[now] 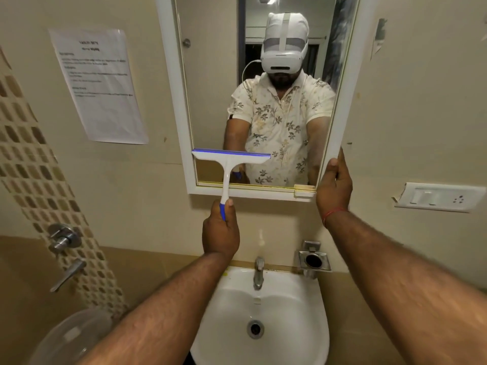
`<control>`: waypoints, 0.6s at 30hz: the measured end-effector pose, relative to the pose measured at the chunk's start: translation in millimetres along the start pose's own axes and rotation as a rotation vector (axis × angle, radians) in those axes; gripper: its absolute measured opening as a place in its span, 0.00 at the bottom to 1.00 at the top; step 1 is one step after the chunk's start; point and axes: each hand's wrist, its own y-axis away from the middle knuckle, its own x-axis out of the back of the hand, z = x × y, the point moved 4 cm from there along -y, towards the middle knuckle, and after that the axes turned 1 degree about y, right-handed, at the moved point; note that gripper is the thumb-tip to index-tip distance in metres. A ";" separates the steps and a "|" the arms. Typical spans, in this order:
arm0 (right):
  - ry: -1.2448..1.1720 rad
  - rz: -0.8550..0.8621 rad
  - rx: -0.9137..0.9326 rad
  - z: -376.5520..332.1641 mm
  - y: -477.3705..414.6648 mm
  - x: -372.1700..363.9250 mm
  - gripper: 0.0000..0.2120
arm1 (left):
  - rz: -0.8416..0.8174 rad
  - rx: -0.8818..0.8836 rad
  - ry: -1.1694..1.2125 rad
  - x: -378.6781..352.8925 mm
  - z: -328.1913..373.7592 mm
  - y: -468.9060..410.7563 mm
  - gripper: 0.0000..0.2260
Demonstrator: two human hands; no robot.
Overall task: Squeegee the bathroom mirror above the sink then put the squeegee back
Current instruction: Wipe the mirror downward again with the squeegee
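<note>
A white-framed mirror point(210, 75) hangs on the cream wall above a white sink point(297, 306). My left hand point(220, 230) grips the blue end of a white squeegee point(229, 162) handle. The squeegee's blue-edged blade lies level across the lower left part of the glass, near the bottom frame. My right hand point(334, 185) holds the mirror frame's lower right edge, fingers wrapped around it. The glass reflects a person in a floral shirt.
A steel tap point(258, 272) stands at the sink's back. A steel holder point(314, 260) is fixed right of it. A switch plate point(440, 197) sits on the right wall, a paper notice point(100, 85) and shower valves point(64, 238) on the left. A round tub point(71, 338) sits at lower left.
</note>
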 end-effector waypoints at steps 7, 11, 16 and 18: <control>0.004 -0.035 -0.074 34.7 10.7 8.5 0.22 | 0.007 0.024 -0.017 -4.0 -18.1 20.8 0.32; 0.023 -0.054 -0.103 44.0 15.5 9.5 0.22 | -0.011 0.048 -0.078 -2.2 -46.2 40.8 0.28; 0.108 -0.112 -0.195 85.8 45.8 19.5 0.20 | -0.017 0.053 -0.108 -0.5 -52.8 47.5 0.27; 0.185 -0.204 -0.284 115.6 70.3 25.6 0.19 | -0.010 0.056 -0.121 -0.8 -53.3 47.6 0.28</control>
